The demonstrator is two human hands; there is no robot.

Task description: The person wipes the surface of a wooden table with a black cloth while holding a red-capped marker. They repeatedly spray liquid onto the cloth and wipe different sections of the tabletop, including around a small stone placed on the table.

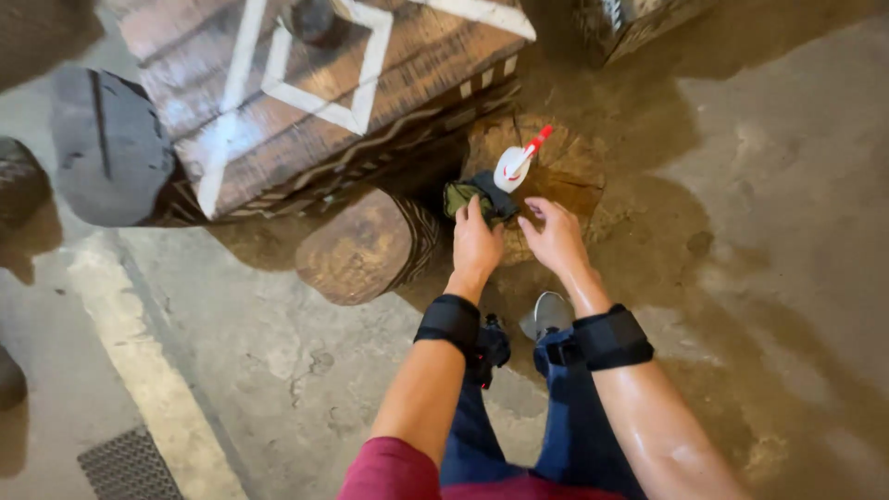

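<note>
Bare concrete floor [278,370], stained and damp-looking, fills the head view, with a pale painted stripe [139,361] running along its left side and a metal drain grate [130,468] in the lower left corner. At the top stands a dark wooden table [315,93] painted with white diamond lines, and a black rounded seat [106,143] sits just left of it. Below the table's edge are two log stools: one carved stump [366,245] on the left and a round-topped stump [569,171] on the right.

On that right stump stands a white spray bottle [511,168] with a red nozzle, tilted to the right. Just beside its base, at the stump's near-left edge, lies a bunched green and black cloth [468,196].

The left hand [476,245] reaches forward with its fingertips [474,208] on the cloth, curled over its near edge; whether it actually pinches the fabric cannot be told. The right hand [556,236] hovers open, fingers spread, just below and right of the bottle, touching neither bottle nor cloth. Both wrists wear black bands [449,321]. A grey shoe [548,313] and blue trousers [565,407] show between the forearms.
</note>
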